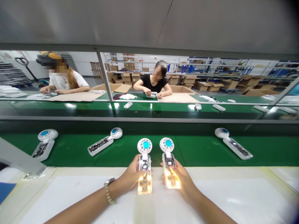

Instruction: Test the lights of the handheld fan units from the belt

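Note:
My left hand (129,176) is wrapped around a small white handheld fan (145,183), its thumb on the exposed circuit board. Beside it, my right hand (185,182) grips a matching handheld fan (168,159) in the same way. Both fans stand with their round, blue-centred heads pointing away from me. Yellow-orange lights glow on both handles, whose inner parts are uncovered. The two fans are a short gap apart, above the near edge of the green conveyor belt (130,160) and the white worktop (93,199).
Similar unlit fans lie on the belt: one at far left (44,149), another fan (101,145) nearer, and a third fan (237,147) at right. Beyond a rail, white casings (219,107) lie on another green surface. Two co-workers (154,82) sit opposite. A metal post (21,155) stands left.

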`<state>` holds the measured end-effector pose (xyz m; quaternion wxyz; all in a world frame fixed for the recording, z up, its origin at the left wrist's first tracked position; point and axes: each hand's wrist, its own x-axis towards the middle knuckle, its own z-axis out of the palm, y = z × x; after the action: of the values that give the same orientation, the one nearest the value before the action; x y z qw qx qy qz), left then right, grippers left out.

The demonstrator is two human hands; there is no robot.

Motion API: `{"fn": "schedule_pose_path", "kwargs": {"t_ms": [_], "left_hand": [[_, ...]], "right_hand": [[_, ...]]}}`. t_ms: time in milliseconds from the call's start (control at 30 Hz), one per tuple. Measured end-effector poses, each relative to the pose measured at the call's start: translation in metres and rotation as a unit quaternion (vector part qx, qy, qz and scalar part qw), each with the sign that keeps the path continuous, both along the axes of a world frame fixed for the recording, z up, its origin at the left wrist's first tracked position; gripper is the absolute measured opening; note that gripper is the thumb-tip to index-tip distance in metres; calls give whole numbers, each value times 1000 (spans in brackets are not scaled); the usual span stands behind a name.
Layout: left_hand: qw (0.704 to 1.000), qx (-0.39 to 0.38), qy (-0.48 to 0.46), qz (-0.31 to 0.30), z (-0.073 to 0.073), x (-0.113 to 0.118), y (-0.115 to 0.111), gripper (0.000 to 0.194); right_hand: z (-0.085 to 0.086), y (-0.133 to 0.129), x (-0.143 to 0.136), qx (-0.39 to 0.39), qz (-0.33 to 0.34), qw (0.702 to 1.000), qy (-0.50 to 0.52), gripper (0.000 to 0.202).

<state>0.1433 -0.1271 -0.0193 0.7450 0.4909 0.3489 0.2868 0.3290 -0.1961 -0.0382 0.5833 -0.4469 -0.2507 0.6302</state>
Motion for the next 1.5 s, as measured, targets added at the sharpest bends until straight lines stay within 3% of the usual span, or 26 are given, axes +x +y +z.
{"fn": "schedule_pose_path", "kwargs": {"t_ms": [233, 467, 867, 1500], "left_hand": [[1000, -4, -16, -19, -2, 2, -1, 46], [1000, -8, -20, -21, 0, 1, 0, 48], [1000, -4, -3, -28, 0, 1, 0, 46], [998, 33, -32, -49, -13, -5, 5, 45]], "right_hand": [[0, 0, -1, -11, 1, 1000, -6, 58], [2, -1, 0, 3, 4, 1000, -10, 49], [3, -1, 0, 4, 13, 1000, -18, 59], [3, 0, 0, -2, 10, 1000, -19, 51]]}}
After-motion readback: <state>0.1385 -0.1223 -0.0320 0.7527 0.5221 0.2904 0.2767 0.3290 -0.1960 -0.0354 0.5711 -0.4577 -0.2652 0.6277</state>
